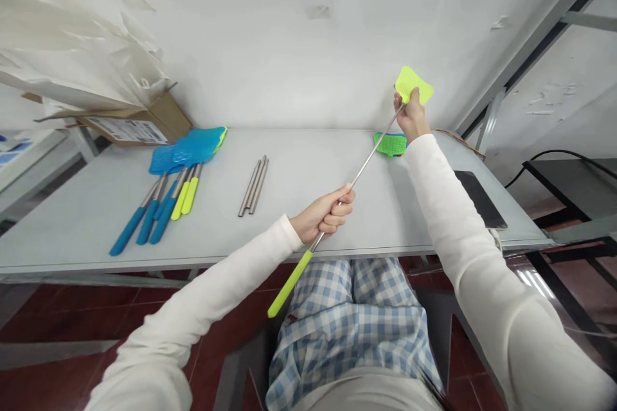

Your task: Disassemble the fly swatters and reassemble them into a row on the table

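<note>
A telescopic fly swatter point(376, 149) with a yellow-green head and grip is stretched out diagonally between my hands. My left hand point(324, 213) is closed round its metal rod, a little above the grip, over the table's front edge. Up at the other end, my right hand point(411, 114) pinches the base of the yellow-green head. Below that hand, a green swatter head point(391, 144) lies on the table, with blue and red edges showing under it. To the left rests a pile of swatters with blue heads point(193, 148) and blue or yellow-green grips.
Several bare metal tubes point(253, 186) lie on the grey table point(308, 160), left of my hands. An opened cardboard box point(139, 122) stands at the back left. A black flat device point(479, 199) lies by the right edge, and the white wall rises behind.
</note>
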Demonstrator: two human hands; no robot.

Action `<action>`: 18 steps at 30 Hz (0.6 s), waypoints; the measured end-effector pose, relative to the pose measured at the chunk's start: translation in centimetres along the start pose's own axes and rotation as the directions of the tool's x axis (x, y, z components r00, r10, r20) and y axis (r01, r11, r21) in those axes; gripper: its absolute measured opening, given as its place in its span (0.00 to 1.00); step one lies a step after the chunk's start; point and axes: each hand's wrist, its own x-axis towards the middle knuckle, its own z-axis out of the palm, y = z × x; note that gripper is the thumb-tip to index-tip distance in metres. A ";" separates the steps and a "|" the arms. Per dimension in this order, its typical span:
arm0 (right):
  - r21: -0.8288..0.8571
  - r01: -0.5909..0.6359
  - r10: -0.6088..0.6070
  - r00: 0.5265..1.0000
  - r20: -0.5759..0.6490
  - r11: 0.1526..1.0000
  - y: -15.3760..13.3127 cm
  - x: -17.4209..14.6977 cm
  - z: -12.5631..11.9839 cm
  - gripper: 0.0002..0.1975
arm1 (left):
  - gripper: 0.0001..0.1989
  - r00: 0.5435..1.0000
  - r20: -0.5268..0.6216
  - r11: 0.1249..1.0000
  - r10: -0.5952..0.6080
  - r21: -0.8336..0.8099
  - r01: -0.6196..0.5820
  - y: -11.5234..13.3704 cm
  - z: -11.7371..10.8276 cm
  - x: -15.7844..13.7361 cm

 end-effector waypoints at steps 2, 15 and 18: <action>-0.004 0.013 -0.013 1.000 0.009 1.000 0.2 -0.1 0.2 0.22 | 0.23 1.000 0.001 1.000 0.004 0.028 -0.004 -0.1 -0.5 -0.8; -0.102 -0.115 0.131 0.976 0.171 0.988 4.0 -10.4 1.3 0.16 | 0.21 0.995 -0.088 0.996 0.051 0.077 -0.044 2.7 -0.8 -0.2; -0.129 -0.099 0.123 0.973 0.197 0.987 4.3 -11.9 0.7 0.16 | 0.19 0.994 -0.104 0.998 0.025 0.055 -0.019 3.7 -0.3 0.6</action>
